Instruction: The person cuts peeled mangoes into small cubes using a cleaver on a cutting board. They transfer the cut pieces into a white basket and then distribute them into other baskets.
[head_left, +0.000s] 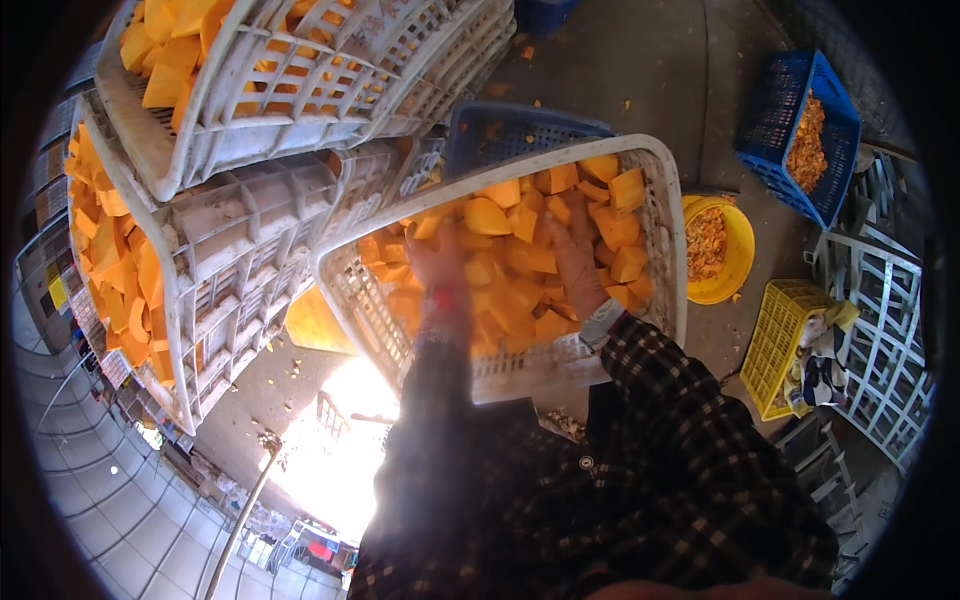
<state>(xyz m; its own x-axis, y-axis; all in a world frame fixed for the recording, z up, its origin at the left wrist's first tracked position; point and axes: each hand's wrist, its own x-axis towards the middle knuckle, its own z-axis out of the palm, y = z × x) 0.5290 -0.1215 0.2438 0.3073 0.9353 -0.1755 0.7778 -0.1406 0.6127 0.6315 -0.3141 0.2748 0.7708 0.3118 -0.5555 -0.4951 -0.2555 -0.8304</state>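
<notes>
Before me a dirty white plastic crate (670, 225) holds a heap of peeled orange pumpkin chunks (517, 296). My left hand (437, 259) lies on the chunks in the left part of the crate, blurred, its thumb and fingers apart. Farther right, my right hand (574, 259) reaches into the heap with spread fingers, and a chunk touches its thumb side. Some fingertips are hidden among the chunks. No piece is plainly gripped in either hand.
At left, stacked white crates (247, 217) hold more pumpkin chunks (124, 262). A dark blue crate (517, 131) lies beyond mine. To the right are a yellow bucket (739, 251) and a blue crate (840, 161), both with orange pulp, and a yellow crate (780, 337) with cloths.
</notes>
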